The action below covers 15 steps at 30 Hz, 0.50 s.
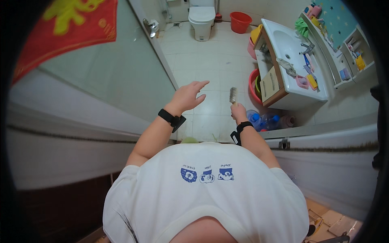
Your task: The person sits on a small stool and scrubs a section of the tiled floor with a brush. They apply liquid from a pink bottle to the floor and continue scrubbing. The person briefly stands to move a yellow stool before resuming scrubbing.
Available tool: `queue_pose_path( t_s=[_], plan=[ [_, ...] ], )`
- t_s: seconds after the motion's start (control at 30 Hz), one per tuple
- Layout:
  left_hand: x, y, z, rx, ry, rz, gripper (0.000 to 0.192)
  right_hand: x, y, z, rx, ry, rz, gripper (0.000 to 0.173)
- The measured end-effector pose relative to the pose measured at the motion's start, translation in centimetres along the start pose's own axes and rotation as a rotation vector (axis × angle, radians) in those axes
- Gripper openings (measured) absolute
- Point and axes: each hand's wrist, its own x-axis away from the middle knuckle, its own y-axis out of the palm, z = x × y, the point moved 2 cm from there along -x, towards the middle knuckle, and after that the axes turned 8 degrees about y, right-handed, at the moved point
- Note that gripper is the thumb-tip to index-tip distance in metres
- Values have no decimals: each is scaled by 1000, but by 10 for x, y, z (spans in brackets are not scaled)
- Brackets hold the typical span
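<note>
My right hand (239, 112) grips the handle of a scrub brush (233, 95), whose pale bristles point away from me above the tiled floor. My left hand (190, 95) is held out in the air with its fingers apart and nothing in it, close to the edge of a frosted glass door (121, 60). Both wrists wear black straps with a device. Large clear plastic bottles (269, 122) with blue caps stand beyond the right wrist, beside the washbasin cabinet (270, 85).
A white toilet (202, 19) and a red bucket (240, 22) stand at the far wall. To the right is a washbasin (291, 54) with a grey cloth (287, 67) over its rim. Basins (254, 82) sit beside the cabinet. A metal door handle (149, 28) juts out at left.
</note>
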Motion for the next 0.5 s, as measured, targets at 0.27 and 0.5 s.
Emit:
queue_pose_path(
  t_s=[0.27, 0.5],
  plan=[
    [-148, -4, -81, 11, 147, 14, 50, -97, -19, -25, -19, 76, 92, 27],
    [-254, -16, -144, 42, 118, 52, 48, -187, -75, -93, 14, 51, 243, 24]
  ],
)
